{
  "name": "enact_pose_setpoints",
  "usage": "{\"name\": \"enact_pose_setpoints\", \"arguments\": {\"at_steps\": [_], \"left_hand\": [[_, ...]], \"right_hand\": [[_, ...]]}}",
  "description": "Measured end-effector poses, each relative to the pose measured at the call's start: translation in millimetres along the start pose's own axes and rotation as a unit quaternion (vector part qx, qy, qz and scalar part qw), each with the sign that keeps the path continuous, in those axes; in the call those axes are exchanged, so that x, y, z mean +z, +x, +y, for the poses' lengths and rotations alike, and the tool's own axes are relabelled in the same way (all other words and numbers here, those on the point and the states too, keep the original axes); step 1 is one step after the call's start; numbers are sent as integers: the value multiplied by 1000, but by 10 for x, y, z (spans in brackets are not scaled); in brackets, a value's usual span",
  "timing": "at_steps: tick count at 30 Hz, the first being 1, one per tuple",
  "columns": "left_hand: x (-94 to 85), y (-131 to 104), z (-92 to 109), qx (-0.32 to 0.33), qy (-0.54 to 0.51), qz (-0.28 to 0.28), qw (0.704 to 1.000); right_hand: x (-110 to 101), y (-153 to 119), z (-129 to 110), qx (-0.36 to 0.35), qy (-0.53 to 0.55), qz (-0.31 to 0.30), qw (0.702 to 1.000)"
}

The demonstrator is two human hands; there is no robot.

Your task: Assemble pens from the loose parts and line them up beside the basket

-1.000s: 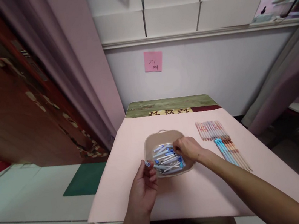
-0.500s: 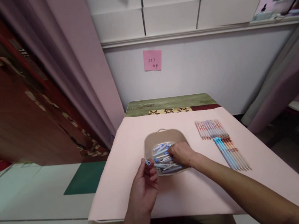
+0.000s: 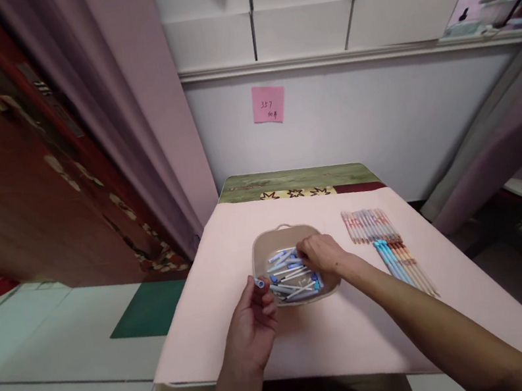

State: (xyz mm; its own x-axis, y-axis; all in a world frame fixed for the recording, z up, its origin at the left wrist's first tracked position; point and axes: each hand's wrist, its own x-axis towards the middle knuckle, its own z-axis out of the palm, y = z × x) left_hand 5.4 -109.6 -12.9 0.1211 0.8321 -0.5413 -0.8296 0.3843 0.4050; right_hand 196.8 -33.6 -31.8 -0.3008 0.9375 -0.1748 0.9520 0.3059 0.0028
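Note:
A beige basket [image 3: 262,246] holds several loose blue and white pen parts [image 3: 291,274]. At its left front edge, my left hand [image 3: 252,324] pinches a small blue pen part [image 3: 259,283] between thumb and fingers. My right hand [image 3: 321,253] reaches over the basket's right side, fingers bent down among the parts; whatever its fingertips hold is hidden. On the right of the table lie a row of pinkish pens [image 3: 370,225], a group of light blue pens [image 3: 392,261] and brownish-orange pens [image 3: 412,267], side by side.
The table has a pale pink cover [image 3: 211,317] and a green strip at the back. A pink note [image 3: 268,104] is stuck on the wall behind. A purple curtain [image 3: 136,109] and a red door [image 3: 15,196] stand at the left.
My right hand has moved slightly up and right inside the basket, uncovering more pen parts near its right front. My left hand has kept its place with the blue part.

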Motion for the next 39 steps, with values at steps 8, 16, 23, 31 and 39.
{"name": "enact_pose_setpoints", "arguments": {"at_steps": [8,16,23,31,39], "left_hand": [[33,8,4,1,5,7,1000],[47,38,12,-7,2,0,1000],[74,60,-32,-22,5,14,1000],[59,53,-33,-11,15,19,1000],[49,45,-21,4,24,16,1000]], "right_hand": [[24,67,-16,0,11,-2,1000],[-55,-27,108,12,10,32,999],[-6,-104,153,16,-23,-3,1000],[51,-88,-49,-29,-59,-21,998],[188,44,-78,-16,-58,-11,998]]}}
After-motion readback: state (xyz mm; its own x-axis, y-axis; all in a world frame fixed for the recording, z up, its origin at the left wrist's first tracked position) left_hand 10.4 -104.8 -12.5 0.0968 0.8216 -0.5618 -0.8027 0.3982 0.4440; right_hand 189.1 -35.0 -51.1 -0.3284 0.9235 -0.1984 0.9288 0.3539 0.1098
